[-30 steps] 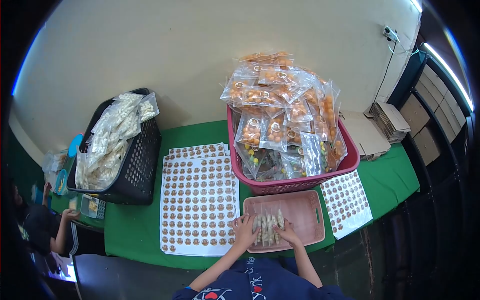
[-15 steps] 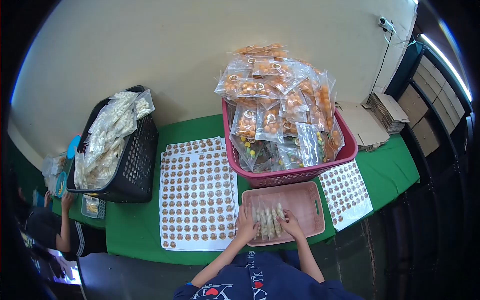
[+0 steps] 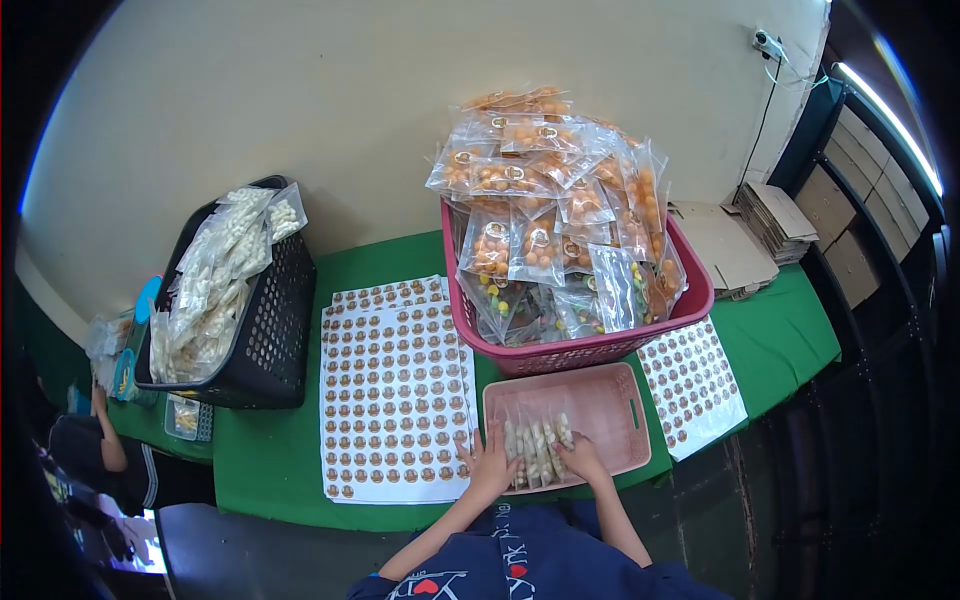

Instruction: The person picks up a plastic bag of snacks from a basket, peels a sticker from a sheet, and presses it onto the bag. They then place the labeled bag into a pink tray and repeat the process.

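Observation:
A row of clear plastic packets (image 3: 536, 450) with pale, off-white pieces inside stands packed side by side in a shallow pink tray (image 3: 610, 390). My left hand (image 3: 488, 464) is at the row's left end, fingers apart, its thumb side against the packets and its other fingers reaching over the tray's left rim to the sticker sheet (image 3: 398, 400). At the right end of the row, my right hand (image 3: 582, 460) has its thumb and fingers closed about the last packet. The packets' lower edges are partly hidden by my hands.
Behind the tray stands a maroon basket (image 3: 580, 355) heaped with packets of orange balls. A black basket (image 3: 285, 330) of white-filled packets is on the left. Another sticker sheet (image 3: 692, 385) and flat cardboard (image 3: 725, 245) lie right. A person's arm (image 3: 110, 440) shows far left.
My left hand's fingers have spread leftward over the sticker sheet. My right hand stays at the row's right end, slightly lower. The person at far left has shifted an arm.

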Motion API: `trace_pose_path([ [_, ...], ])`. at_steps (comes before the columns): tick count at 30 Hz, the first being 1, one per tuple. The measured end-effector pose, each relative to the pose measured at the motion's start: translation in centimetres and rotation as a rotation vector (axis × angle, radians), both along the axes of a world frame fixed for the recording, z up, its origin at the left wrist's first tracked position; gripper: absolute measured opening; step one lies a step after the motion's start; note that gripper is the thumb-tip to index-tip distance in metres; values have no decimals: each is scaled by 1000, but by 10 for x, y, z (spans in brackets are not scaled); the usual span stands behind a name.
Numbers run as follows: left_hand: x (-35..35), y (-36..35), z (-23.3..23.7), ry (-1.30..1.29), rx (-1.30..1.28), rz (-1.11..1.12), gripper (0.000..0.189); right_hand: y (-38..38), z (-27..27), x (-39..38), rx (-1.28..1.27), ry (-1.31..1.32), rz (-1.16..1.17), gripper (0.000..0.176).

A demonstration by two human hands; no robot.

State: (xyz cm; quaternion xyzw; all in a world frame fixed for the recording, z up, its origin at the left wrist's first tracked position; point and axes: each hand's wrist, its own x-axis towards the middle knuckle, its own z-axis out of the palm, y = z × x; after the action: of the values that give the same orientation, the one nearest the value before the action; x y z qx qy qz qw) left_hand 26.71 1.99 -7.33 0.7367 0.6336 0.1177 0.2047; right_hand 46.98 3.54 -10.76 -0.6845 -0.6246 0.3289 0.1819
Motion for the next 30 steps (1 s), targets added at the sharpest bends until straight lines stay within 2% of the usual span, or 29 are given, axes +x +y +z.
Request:
trace_pose_path([
  [2, -5, -1, 8, -91, -67, -17, 82, 0, -19, 5, 101, -191, 79, 54],
  [6, -25, 14, 10, -365, -203, -100, 79, 2, 9, 2, -31, -84, 12, 61],
  [8, -35, 21, 10, -463, -146, -89, 76, 2, 7, 6, -14, 3, -79, 64],
  [9, -39, 22, 9, -512, -116, -82, 75, 2, 6, 8, -23, -34, -70, 65],
  [12, -44, 23, 9, -381, 5, -35, 71, 4, 5, 15, -42, -70, -49, 65],
  [14, -44, 21, 15, -440, -121, 12, 69, 3, -3, 19, -44, 8, -47, 64],
  [17, -46, 19, 13, -534, -180, 20, 68, 4, -5, 19, -16, 72, -112, 60],
  [20, -55, 14, 3, -581, -172, 39, 64, 10, 1, 19, 104, 183, -138, 48],
  [24, -74, 8, -21, -614, -182, 122, 60, 17, 32, 14, 217, 295, -38, 18],
  [26, -84, 1, -23, -697, -166, 196, 59, 17, 36, 9, 117, 431, -55, 17],
  [30, -110, -12, -18, -655, -121, 293, 56, 18, 37, -14, 39, 561, -28, 16],
])
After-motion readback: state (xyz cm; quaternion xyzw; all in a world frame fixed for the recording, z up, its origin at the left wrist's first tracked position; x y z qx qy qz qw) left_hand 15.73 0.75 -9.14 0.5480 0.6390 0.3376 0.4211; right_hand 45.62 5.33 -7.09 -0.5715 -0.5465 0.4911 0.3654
